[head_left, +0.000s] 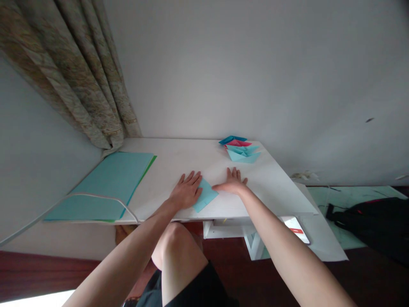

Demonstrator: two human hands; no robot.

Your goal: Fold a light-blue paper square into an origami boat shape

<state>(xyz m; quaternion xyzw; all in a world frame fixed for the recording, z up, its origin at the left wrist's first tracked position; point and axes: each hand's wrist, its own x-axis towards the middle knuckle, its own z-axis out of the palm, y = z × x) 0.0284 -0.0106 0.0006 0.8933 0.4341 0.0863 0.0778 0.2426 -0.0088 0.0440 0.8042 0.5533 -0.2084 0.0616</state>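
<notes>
A small folded piece of light blue paper (205, 196) lies on the white table (179, 155) near its front edge. My left hand (187, 190) rests flat over the left part of the paper, fingers stretched out. At the paper's right corner is the thumb of my right hand (232, 182), whose other fingers are spread on or just above the table. Beyond my right hand stand several folded paper boats: a light blue one (243, 156), a pink one (238, 143) and a dark blue one (230, 139).
Large light blue sheets (108, 183) with a green edge lie on the table's left side, and a white cable (96, 195) crosses them. A phone (297, 230) sits on a lower shelf to the right. A black bag (370, 221) lies farther right. A curtain (79, 76) hangs at the left.
</notes>
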